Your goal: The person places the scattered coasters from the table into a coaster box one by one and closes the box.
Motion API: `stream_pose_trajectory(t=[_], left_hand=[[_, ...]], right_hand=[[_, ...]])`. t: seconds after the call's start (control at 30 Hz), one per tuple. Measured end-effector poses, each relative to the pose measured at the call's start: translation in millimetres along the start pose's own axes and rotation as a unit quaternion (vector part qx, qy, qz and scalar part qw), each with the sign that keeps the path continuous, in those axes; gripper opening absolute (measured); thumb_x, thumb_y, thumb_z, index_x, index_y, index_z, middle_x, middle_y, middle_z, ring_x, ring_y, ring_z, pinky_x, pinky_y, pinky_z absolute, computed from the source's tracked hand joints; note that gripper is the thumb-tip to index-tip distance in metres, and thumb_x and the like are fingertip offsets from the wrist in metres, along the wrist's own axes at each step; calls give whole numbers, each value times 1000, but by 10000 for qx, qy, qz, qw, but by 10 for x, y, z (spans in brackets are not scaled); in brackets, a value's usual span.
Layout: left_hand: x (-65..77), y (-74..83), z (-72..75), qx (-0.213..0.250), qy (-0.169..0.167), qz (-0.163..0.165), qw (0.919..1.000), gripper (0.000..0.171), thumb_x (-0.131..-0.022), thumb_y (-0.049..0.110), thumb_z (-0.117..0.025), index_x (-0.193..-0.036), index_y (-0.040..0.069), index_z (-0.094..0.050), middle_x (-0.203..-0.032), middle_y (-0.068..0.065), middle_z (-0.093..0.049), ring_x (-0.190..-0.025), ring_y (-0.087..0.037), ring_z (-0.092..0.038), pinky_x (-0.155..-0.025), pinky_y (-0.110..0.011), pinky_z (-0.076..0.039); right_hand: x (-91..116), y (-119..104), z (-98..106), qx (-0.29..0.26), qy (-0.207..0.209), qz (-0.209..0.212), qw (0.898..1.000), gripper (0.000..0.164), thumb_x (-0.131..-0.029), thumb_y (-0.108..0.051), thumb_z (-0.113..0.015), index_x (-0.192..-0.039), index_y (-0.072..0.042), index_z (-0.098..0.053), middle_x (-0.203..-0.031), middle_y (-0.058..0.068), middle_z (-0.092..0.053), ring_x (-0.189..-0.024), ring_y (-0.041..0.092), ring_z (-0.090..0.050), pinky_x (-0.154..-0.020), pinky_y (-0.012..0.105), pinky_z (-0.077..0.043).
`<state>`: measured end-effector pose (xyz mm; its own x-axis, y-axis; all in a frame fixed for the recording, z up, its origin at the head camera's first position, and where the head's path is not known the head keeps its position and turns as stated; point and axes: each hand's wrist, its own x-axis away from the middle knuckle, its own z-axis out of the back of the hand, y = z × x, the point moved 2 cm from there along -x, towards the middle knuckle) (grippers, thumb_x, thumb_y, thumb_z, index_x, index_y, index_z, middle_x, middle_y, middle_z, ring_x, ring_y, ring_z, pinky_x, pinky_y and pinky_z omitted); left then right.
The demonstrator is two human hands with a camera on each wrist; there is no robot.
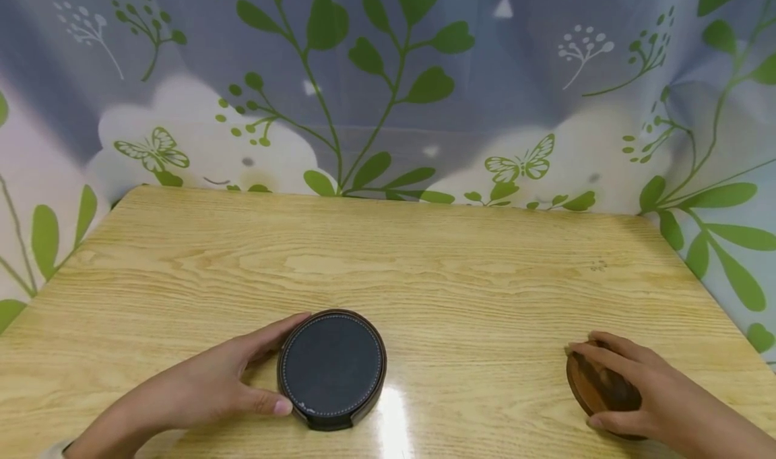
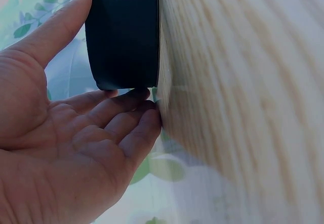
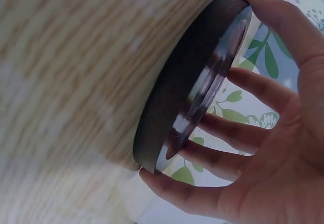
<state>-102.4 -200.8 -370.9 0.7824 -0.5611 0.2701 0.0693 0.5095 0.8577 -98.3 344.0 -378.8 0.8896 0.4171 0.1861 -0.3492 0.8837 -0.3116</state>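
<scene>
On the wooden table sits a round black leather coaster holder [image 1: 333, 364] with pale stitching around its top and a notch in its near side. My left hand [image 1: 209, 378] holds it from the left, thumb at the near side and index finger along the far side. In the left wrist view its dark side wall [image 2: 124, 37] shows between thumb and fingers. To the right, my right hand [image 1: 655, 395] grips a round, glossy brown disc [image 1: 597, 385], its fingers spread along the rim. A dark, thick edge and shiny face of this disc [image 3: 185, 82] show in the right wrist view.
The light wood table [image 1: 388, 263] reaches back to a blue and white curtain [image 1: 521, 102] printed with green leaves and butterflies. Curtain cloth also hangs along the left and right sides. A bright reflection lies right of the coaster holder.
</scene>
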Motion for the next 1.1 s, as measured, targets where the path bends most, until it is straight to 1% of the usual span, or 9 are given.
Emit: stream_pose_trajectory(t=[0.07,0.1,0.27,0.33,0.43,0.6,0.7,0.9,1.1], left_hand=[[-3,-3,2,48,-30,15,10000,105,-87,42,-84,-169,27,-20,-172,-12,-30,-159,-40,-27,-119,-35,-34],[-5,-2,1,52,-40,31,10000,105,-87,42,-84,-169,27,-20,-172,-12,-29,-159,-40,-27,-119,-38,-34],[-10,1,0,7,-30,102,9999,107,-86,42,-85,-169,28,-20,-172,-13,-30,-159,-41,-27,-119,-61,-32],[-10,1,-1,-8,-21,109,9999,107,-86,42,-85,-169,28,-20,-172,-13,-30,-159,-41,-27,-118,-67,-29],[-11,-4,-1,-21,-24,116,9999,107,-86,42,-85,-169,28,-20,-172,-13,-30,-159,-42,-27,-118,-68,-29],[-14,-15,2,-19,-60,136,9999,106,-86,42,-84,-169,30,-20,-172,-12,-30,-159,-41,-27,-117,-62,-33],[-14,-17,2,25,-78,126,9999,106,-86,42,-84,-169,29,-20,-172,-12,-30,-159,-41,-27,-118,-62,-32],[-17,-1,-1,73,-59,88,9999,106,-86,41,-85,-169,28,-20,-172,-13,-29,-159,-43,-25,-118,-70,-27],[-9,5,1,81,-11,191,9998,106,-85,40,-85,-169,29,-21,-173,-13,-28,-159,-44,-23,-118,-72,-26]], right_hand=[[-5,-26,0,138,90,44,9999,86,-78,-41,-91,-149,-7,-57,-148,35,-48,-124,61,-55,-79,56,-58],[-9,-42,0,189,161,83,9997,85,-77,-42,-92,-148,-8,-58,-147,34,-50,-123,59,-56,-79,56,-58],[-30,-129,30,269,492,209,9982,84,-73,-42,-94,-145,-11,-61,-145,31,-54,-121,57,-57,-81,62,-56],[-46,-167,49,261,597,266,9975,84,-73,-41,-95,-144,-12,-62,-145,30,-54,-121,56,-57,-82,64,-56],[-84,-230,73,326,703,343,9964,84,-72,-43,-95,-144,-14,-63,-146,29,-54,-122,54,-57,-83,66,-55],[-153,-346,74,425,1027,589,9921,81,-71,-44,-96,-141,-18,-65,-146,23,-57,-123,49,-59,-84,65,-55],[-209,-432,58,382,1178,704,9898,79,-72,-45,-95,-141,-21,-66,-147,19,-58,-124,47,-59,-82,66,-54],[-320,-645,11,312,1138,573,9914,75,-76,-51,-91,-143,-28,-65,-150,12,-57,-128,44,-57,-75,67,-50],[-419,-850,25,315,1127,617,9912,73,-79,-55,-89,-144,-33,-64,-152,7,-57,-131,37,-56,-79,66,-49]])
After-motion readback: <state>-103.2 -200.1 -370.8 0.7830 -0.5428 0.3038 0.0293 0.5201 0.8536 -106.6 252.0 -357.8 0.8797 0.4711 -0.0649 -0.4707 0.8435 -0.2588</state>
